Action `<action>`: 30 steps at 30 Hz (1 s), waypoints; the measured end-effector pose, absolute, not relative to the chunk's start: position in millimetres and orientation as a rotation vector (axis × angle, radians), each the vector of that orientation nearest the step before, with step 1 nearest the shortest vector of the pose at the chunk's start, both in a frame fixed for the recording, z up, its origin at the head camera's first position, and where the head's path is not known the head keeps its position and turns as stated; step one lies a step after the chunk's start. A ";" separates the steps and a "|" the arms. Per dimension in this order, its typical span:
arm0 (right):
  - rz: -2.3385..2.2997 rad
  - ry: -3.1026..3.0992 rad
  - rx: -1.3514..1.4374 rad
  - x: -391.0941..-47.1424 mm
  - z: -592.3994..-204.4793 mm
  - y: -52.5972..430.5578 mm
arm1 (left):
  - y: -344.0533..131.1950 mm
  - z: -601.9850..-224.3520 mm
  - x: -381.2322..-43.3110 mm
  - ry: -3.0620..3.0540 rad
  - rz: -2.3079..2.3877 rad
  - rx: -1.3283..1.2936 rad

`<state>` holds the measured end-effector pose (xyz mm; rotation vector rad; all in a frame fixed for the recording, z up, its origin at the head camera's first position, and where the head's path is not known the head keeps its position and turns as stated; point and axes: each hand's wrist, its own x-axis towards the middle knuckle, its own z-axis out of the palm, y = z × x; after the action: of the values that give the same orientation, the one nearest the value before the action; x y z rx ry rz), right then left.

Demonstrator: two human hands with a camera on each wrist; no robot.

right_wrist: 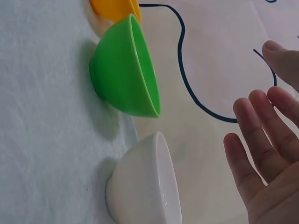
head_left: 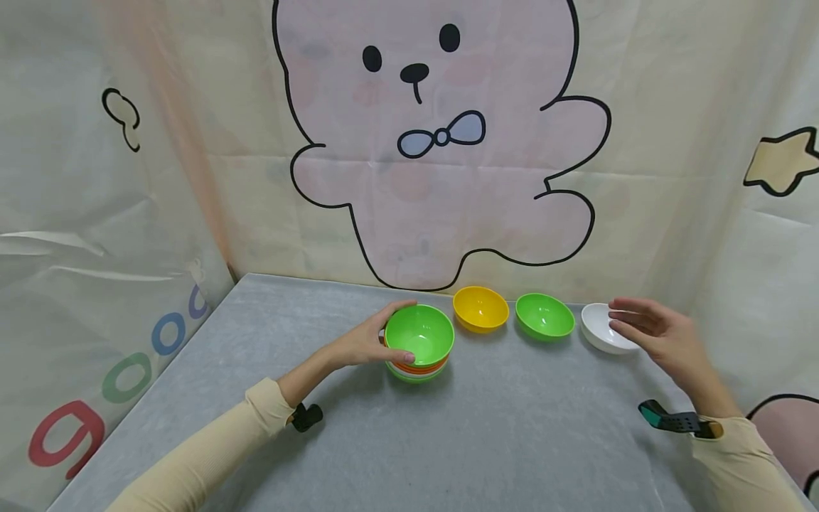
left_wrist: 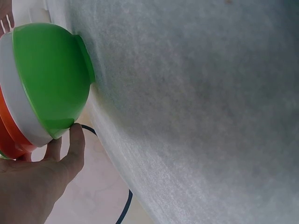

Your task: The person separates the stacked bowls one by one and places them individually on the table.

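Note:
My left hand (head_left: 366, 343) grips a stack of nested bowls from its left side, thumb across the front and fingers behind. The top green bowl (head_left: 420, 334) shows its inside; below it come orange rims, a white bowl (left_wrist: 17, 88) and a green bottom bowl (left_wrist: 53, 77). To the right, in a row, stand a yellow bowl (head_left: 480, 310), a single green bowl (head_left: 545, 317) and a white bowl (head_left: 604, 331). Above the right rim of that white bowl hovers my right hand (head_left: 662, 340), holding nothing, fingers extended and apart from the bowl in the right wrist view.
A grey cloth-covered table (head_left: 499, 434) lies under the bowls. Behind its far edge hangs a curtain (head_left: 640, 227) with a bear drawing, close to the row of bowls. Another printed sheet (head_left: 96, 299) flanks the left side.

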<state>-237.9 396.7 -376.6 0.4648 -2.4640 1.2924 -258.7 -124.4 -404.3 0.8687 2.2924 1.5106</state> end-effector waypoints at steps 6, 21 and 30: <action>1.312 -2.505 0.475 -237.0 -373.0 383.0 | -124.3 -403.0 -258.5 2.289 1.509 0.863; 1.316 -2.479 0.646 -241.9 -374.1 353.8 | -124.0 -403.0 -258.6 2.280 1.521 0.873; 1.475 -2.386 0.795 -251.2 -378.4 333.7 | -123.8 -403.3 -257.7 2.265 1.534 0.880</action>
<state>-251.2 333.7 -378.4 0.7951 -2.3860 1.4749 -257.7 -123.8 -403.3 0.8795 2.2646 1.5337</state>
